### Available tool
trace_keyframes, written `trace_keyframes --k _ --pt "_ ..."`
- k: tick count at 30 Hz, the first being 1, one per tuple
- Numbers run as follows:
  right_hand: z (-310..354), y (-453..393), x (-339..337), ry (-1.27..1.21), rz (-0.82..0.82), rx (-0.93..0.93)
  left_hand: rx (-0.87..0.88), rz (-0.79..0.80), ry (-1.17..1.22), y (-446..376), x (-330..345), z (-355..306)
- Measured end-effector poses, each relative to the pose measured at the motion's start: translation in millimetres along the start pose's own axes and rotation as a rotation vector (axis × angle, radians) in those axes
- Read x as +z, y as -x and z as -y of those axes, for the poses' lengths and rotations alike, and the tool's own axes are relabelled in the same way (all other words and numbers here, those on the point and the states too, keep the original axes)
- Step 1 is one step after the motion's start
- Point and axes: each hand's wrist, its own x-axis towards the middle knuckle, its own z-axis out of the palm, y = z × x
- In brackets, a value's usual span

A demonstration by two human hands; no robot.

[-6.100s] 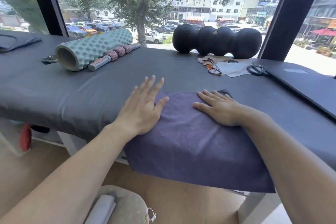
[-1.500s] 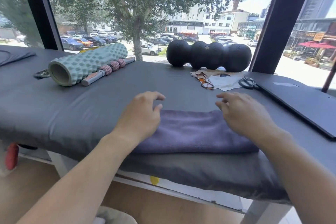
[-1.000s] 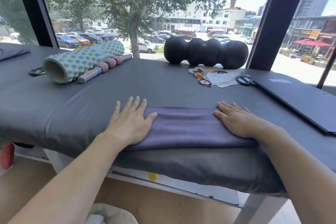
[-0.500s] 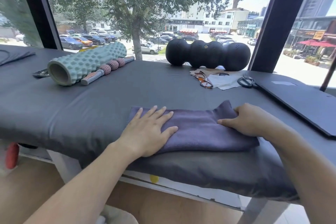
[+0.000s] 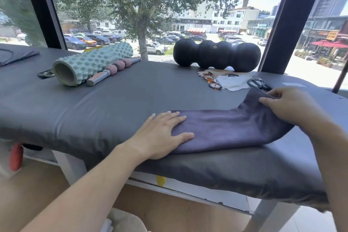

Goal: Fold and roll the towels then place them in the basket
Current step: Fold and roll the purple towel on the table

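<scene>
Purple towel lies folded into a long strip near the front edge of the grey padded counter. Left hand flat, fingers straight, pressing the strip's left end. Right hand grip closed on the right end, pinching it, lifted off the surface. No basket in view.

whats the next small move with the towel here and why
Probably carry the lifted right end over toward the left end to start folding or rolling. The right hand pinches that end of the towel up off the table, while the left hand lies flat, pinning the other end.
</scene>
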Motion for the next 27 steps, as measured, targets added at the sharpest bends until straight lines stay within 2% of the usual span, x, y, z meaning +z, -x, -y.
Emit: trace_keyframes --k 6,12,16,23,25,27 --pt "67 34 10 -0.278 -0.064 -0.234 -0.012 -0.111 0.265 -4 -5 1" --pt "120 53 63 -0.210 0.034 -0.346 -0.145 -0.184 0.715 -15 -18 7" --pt "136 56 86 -0.063 0.135 -0.349 -0.183 -0.247 0.763 -19 -18 11" --pt "145 68 95 -0.030 0.172 -0.427 -0.209 -0.253 0.734 -21 -19 21" --pt "146 69 94 -0.123 0.263 -0.421 -0.210 -0.248 0.727 -22 -18 22" --pt "145 67 89 -0.353 0.355 -0.358 -0.205 -0.255 0.737 -24 -18 23"
